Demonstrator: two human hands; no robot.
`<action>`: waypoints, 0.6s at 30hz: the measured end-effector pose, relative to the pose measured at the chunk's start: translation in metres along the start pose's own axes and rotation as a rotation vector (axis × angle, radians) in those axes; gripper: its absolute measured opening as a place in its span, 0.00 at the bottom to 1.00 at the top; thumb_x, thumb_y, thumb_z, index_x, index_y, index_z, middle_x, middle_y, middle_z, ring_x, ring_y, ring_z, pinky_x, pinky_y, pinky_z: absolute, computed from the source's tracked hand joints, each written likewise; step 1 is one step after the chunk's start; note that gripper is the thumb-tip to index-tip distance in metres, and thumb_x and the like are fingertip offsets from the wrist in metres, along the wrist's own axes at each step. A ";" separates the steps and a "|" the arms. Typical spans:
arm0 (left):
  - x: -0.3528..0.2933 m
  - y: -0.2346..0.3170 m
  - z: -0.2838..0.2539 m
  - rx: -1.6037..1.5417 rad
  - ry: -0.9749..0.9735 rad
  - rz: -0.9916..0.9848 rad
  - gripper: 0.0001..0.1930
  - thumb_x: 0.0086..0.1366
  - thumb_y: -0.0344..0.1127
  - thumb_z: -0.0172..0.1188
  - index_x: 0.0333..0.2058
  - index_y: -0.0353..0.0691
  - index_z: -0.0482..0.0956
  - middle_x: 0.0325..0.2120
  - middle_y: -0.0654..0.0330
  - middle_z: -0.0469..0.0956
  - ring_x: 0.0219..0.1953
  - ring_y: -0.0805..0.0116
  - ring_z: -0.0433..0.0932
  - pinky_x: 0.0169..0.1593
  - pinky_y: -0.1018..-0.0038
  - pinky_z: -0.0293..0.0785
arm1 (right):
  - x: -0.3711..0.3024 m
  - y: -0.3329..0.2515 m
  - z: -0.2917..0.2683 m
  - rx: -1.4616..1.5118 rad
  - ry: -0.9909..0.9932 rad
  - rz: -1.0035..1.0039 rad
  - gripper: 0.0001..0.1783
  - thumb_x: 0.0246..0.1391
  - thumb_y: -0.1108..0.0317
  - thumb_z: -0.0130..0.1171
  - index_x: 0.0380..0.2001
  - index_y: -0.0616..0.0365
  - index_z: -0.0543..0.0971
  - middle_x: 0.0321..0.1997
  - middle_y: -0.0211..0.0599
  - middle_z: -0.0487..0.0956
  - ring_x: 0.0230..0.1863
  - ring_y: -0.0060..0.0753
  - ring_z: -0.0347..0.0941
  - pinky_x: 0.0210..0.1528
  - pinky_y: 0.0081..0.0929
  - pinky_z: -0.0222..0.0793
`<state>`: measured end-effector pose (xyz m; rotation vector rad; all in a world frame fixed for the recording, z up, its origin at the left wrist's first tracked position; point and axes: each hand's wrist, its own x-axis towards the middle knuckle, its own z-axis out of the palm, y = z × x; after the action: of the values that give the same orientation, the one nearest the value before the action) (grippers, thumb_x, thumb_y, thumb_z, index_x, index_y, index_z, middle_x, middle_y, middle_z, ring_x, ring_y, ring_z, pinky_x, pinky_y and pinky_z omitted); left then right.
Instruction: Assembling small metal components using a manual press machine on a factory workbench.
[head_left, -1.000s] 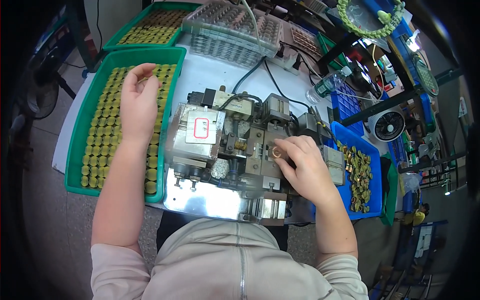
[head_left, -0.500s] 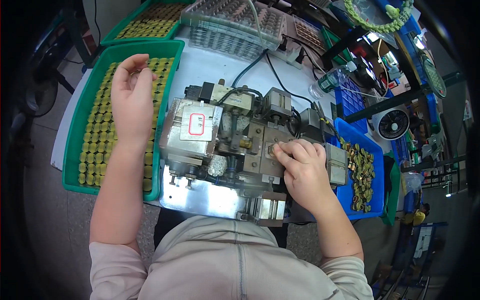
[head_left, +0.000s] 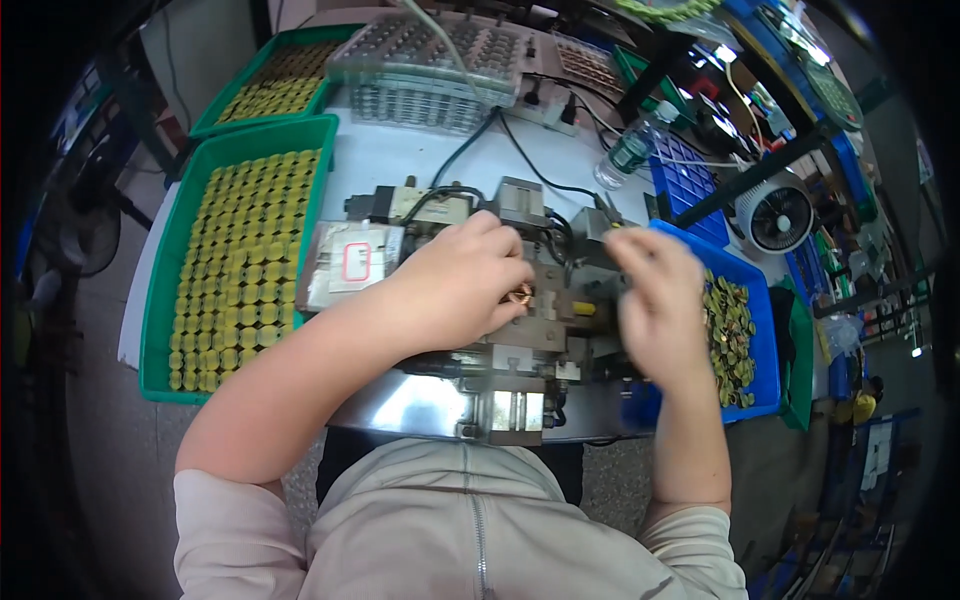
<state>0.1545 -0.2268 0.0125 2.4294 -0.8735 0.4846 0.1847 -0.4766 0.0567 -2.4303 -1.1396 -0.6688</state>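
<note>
At the middle of a metal bench machine [head_left: 545,335], my left hand [head_left: 460,270] reaches across from the left, its fingertips pinched on a small copper-coloured part [head_left: 521,294]. The part is just above the machine's central block, mostly covered by the fingers; whether it touches the block I cannot tell. My right hand [head_left: 660,305] is raised over the machine's right end, beside the blue bin [head_left: 767,370]. Motion smears its fingers, so any hold is unclear. Small round yellow-green parts [head_left: 730,340] lie heaped in that bin.
Left of the machine stands a green tray [head_left: 160,310] with rows of yellow parts; a second green tray [head_left: 205,125] lies behind it. Stacked clear plastic trays [head_left: 425,105] are at the back. A water bottle [head_left: 630,150], blue divided tray [head_left: 690,200] and white fan [head_left: 775,217] stand at right.
My left hand has moved from above the green tray to the machine's centre, with a copper-coloured part now showing at its fingertips. My right hand has left the central block and moved rightward.
</note>
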 end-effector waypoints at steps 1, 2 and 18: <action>0.003 -0.001 0.004 0.012 -0.038 0.017 0.08 0.56 0.35 0.65 0.34 0.40 0.82 0.36 0.57 0.77 0.43 0.57 0.73 0.49 0.66 0.73 | -0.003 0.016 -0.014 0.005 0.082 0.072 0.24 0.42 0.80 0.53 0.46 0.59 0.82 0.48 0.35 0.80 0.46 0.40 0.74 0.52 0.35 0.65; 0.004 -0.003 0.005 0.026 -0.075 0.034 0.09 0.55 0.35 0.65 0.35 0.40 0.82 0.36 0.57 0.77 0.43 0.56 0.73 0.49 0.66 0.73 | -0.006 0.031 -0.026 0.009 0.166 0.142 0.22 0.43 0.81 0.52 0.44 0.61 0.82 0.46 0.37 0.81 0.43 0.41 0.75 0.50 0.34 0.68; 0.017 0.015 -0.001 0.145 -0.196 0.075 0.10 0.59 0.32 0.61 0.38 0.36 0.77 0.36 0.53 0.75 0.41 0.53 0.72 0.49 0.64 0.72 | -0.083 0.204 0.012 -0.480 -0.445 1.101 0.17 0.54 0.57 0.58 0.40 0.56 0.85 0.49 0.42 0.81 0.49 0.47 0.74 0.53 0.48 0.64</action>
<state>0.1571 -0.2443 0.0267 2.6178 -1.0471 0.3516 0.3015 -0.6444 -0.0261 -3.1250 0.4207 -0.0195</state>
